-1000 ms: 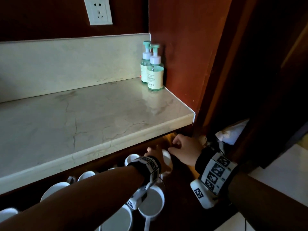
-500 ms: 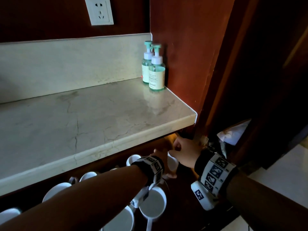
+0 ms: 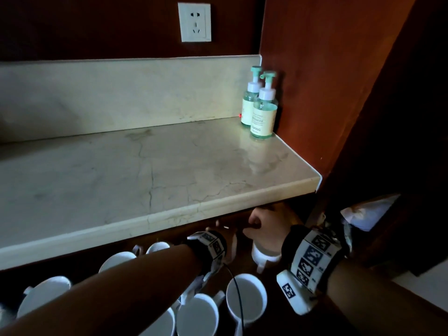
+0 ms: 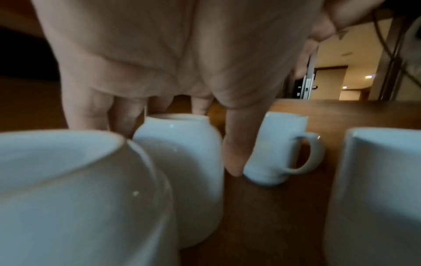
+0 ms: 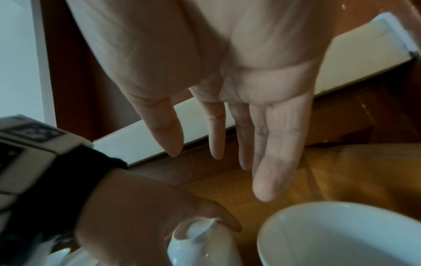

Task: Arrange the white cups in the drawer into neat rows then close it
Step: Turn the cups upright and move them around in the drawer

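Several white cups stand in the open wooden drawer (image 4: 273,216) below the marble counter. My left hand (image 3: 224,235) reaches to the back right and grips one rounded cup (image 4: 180,162) from above, with the thumb (image 4: 235,147) down its outer side. Just right of that thumb stands a handled mug (image 4: 280,149). My right hand (image 3: 264,229) hovers beside the left with straight fingers (image 5: 271,144), holding nothing. A cup (image 3: 265,257) sits right under it, also seen as a cup (image 5: 341,234) in the right wrist view.
More cups (image 3: 246,295) (image 3: 197,316) (image 3: 116,261) fill the drawer's front and left. The counter edge (image 3: 218,207) overhangs both hands. Two pump bottles (image 3: 263,112) stand at the counter's back right. A dark wooden panel (image 3: 363,141) closes off the right side.
Both hands stay at the drawer's back right under the counter edge. A cup now shows below the right hand. The left hand keeps hold of its cup.
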`<state>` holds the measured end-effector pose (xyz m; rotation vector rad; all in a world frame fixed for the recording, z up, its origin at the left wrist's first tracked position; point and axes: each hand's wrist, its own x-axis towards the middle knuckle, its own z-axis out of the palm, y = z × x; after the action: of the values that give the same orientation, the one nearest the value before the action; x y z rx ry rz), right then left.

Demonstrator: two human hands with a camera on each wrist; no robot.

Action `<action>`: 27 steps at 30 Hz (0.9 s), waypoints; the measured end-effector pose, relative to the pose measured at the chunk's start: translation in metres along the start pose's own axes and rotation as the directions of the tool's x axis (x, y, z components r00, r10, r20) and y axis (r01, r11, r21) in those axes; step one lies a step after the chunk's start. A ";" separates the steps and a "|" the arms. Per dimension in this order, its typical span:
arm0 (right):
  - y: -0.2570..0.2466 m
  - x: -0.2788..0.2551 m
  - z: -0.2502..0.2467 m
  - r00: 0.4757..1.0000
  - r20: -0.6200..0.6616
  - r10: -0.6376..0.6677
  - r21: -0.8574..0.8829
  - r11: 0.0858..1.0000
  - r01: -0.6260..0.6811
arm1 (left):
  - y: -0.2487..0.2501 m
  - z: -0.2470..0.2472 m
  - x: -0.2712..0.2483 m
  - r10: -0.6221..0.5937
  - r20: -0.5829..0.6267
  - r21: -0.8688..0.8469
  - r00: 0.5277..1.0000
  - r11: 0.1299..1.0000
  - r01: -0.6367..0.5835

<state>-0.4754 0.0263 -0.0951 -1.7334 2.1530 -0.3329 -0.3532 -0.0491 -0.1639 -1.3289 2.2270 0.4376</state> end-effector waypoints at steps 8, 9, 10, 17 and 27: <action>0.010 -0.014 -0.004 0.998 0.059 0.022 0.054 0.998 -0.025 | 0.004 -0.011 -0.015 0.141 -0.091 0.009 0.986 0.990 -0.140; 0.013 -0.016 -0.007 0.999 0.044 0.025 0.039 0.999 -0.027 | 0.003 -0.010 -0.021 0.166 -0.108 0.020 0.980 0.986 -0.165; 0.016 -0.017 -0.009 0.999 0.034 0.024 0.042 0.999 -0.026 | 0.002 -0.009 -0.026 0.209 -0.118 0.055 0.971 0.978 -0.203; 0.044 -0.019 -0.012 0.959 0.260 -0.118 0.224 0.973 0.058 | -0.006 -0.013 -0.088 0.534 -0.313 0.410 0.786 0.822 -0.395; 0.004 -0.033 -0.023 0.933 0.038 -0.358 0.882 0.451 0.138 | -0.031 -0.006 -0.125 0.215 -0.742 -0.544 0.635 0.360 -0.758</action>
<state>-0.4823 0.0587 -0.0711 -1.3228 1.1346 -1.0552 -0.2778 0.0232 -0.0883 -1.1428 3.1434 1.7951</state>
